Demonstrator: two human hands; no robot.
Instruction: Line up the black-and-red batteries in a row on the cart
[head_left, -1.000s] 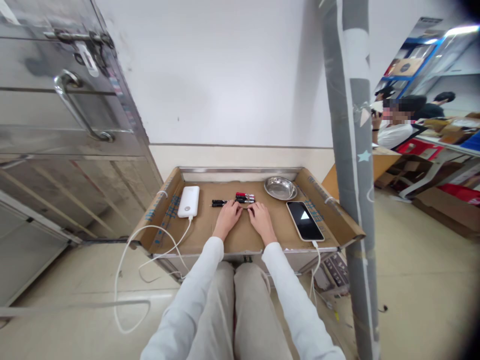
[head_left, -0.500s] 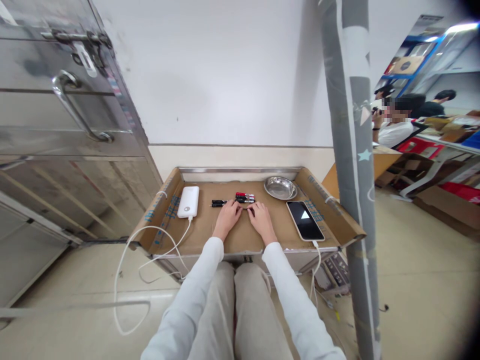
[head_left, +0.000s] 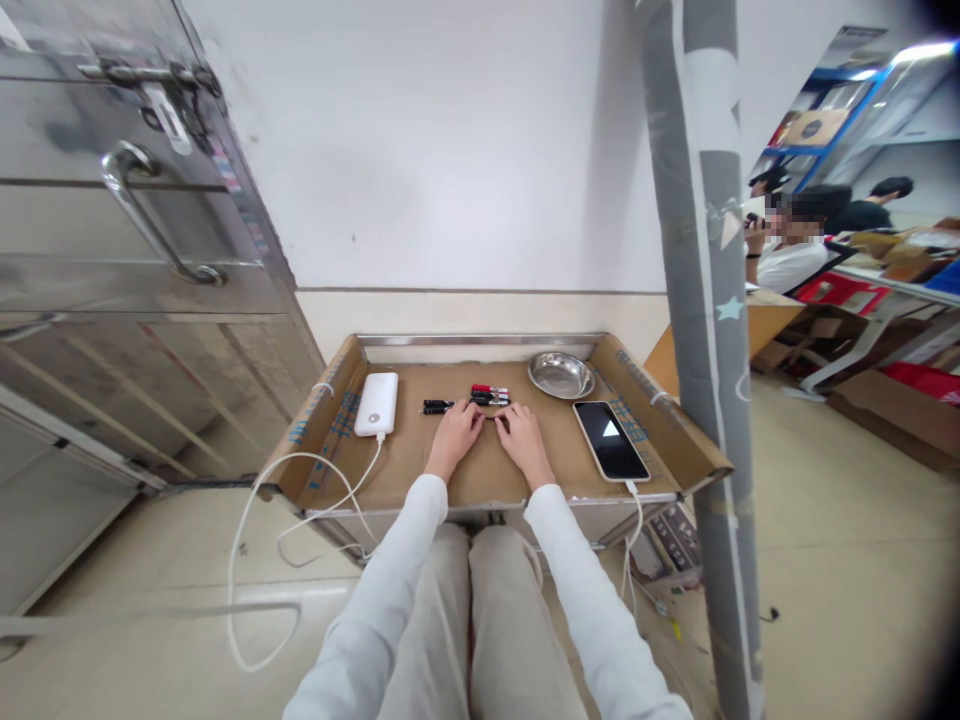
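My left hand (head_left: 457, 432) and my right hand (head_left: 521, 435) rest low over the cardboard surface (head_left: 412, 475), side by side with curled fingers. Their fingertips nearly meet around a thin, dark sliver of something too small to make out. Just beyond the fingers lie black pens (head_left: 436, 407), partly covered by my left hand. A red marker (head_left: 489, 389) and black markers (head_left: 491, 399) form a small group behind the fingertips.
To the left lies a white power bank (head_left: 376, 404) with a white cable (head_left: 270, 460). A round metal dish (head_left: 561, 375) stands at the back right, and a phone (head_left: 611, 441) on a cable lies nearer. A grey wrapped pole (head_left: 709, 300) rises at right; people (head_left: 795, 255) sit beyond.
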